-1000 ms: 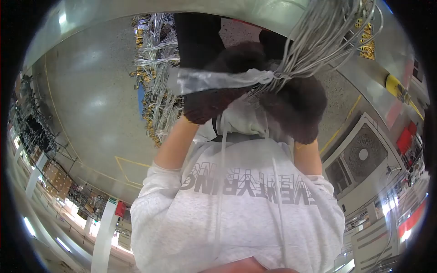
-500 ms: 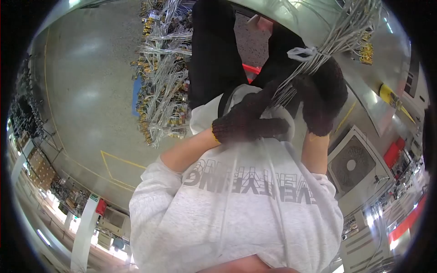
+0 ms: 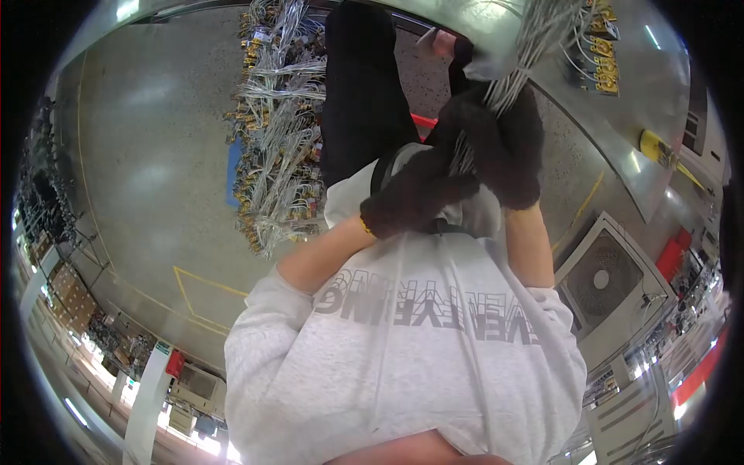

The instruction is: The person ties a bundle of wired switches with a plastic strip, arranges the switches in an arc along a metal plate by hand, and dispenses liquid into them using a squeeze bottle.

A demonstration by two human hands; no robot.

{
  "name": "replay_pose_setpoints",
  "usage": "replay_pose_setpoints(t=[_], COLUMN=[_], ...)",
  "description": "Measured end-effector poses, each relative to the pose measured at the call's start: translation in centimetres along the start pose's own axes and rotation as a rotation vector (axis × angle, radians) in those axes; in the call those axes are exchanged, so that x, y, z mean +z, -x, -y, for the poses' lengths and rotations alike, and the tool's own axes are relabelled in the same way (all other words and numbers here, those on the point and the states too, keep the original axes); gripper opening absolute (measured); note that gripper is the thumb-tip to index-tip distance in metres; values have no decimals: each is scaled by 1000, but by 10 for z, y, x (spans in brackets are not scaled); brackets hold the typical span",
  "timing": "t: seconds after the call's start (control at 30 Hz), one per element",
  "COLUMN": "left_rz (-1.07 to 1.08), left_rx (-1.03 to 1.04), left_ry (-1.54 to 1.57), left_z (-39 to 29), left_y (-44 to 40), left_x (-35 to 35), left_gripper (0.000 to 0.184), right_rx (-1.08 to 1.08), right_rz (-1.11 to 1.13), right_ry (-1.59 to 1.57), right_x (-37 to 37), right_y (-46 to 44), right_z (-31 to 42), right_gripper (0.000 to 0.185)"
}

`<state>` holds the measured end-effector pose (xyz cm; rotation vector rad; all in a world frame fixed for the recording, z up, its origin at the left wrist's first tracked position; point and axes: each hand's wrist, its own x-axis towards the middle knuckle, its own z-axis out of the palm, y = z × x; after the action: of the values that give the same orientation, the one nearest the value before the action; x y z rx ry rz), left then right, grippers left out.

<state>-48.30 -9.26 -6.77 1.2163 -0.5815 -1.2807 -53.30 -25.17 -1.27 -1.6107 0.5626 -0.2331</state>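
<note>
Cable bundle [image 3: 539, 39] ran slantwise between the two gloved hands, its grey strands showing below the right hand [image 3: 508, 151] and again above it, on toward the metal worktop [image 3: 620, 116]. The right hand was wrapped about the strands, fingers curled; the left hand [image 3: 422, 190] lay beside the lower end, and whether it pinched anything could not be told. Over the past second the clear plastic strip [image 3: 484, 68] had gone from being stretched out leftward to a short, blurred flap beside the bundle, and the right hand had drawn in toward the left; that suggested the plastic was already round the strands and the hold had shifted below it. Farther up, yellowish connectors [image 3: 607, 66] sat on the worktop, near the bundle's upper part. Beside the left leg [image 3: 360, 101] lay a pile of similar bundles [image 3: 279, 139], with a blue panel [image 3: 233, 174] at its edge, perhaps part of a container. Far off to the left stood stacked brown boxes [image 3: 70, 291], their contents too small to tell
</note>
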Motion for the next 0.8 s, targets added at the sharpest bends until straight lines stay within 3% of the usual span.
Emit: replay_pose_setpoints(t=[0.07, 0.13, 0.2, 0.27, 0.33, 0.37, 0.47, 0.6, 0.67, 0.8], left_rz=[-67, -79, -95, -174, -194, -225, -184, -227, -122, -119], left_rx=[-175, -210, -250, -60, -47, -32, 25, 112, 68, 80], left_ry=[85, 137, 192, 133, 132, 136, 324, 353, 497, 631], left_z=[-6, -26, -38, -46, -58, -64, -81, -94, -105, -102], left_y=[2, -5, -8, -10, -16, -19, -32, -48, -55, -68], left_x=[-10, -22, -23, -12, -10, -9, -4, 4, 3, 4], left_gripper=[29, 34, 38, 37, 35, 34, 32, 32, 31, 30], right_rx=[-55, -193, -156, -120, -385, -389, -365, -508, -596, -411], right_rz=[-43, 68, 56, 39, -332, -340, -447, -370, -380, -369], right_ry=[36, 34, -79, -187, -275, -273, 2, -115, 177, 317], right_x=[0, -5, -4, -6, -7, -10, -25, -32, -40, -29], right_y=[-8, -18, -18, -14, -8, -2, 27, 43, 44, 39], right_z=[-2, -7, 2, 5, -2, -7, -30, -29, -25, -8], right_gripper=[39, 37, 34, 32, 29, 29, 32, 24, 25, 23])
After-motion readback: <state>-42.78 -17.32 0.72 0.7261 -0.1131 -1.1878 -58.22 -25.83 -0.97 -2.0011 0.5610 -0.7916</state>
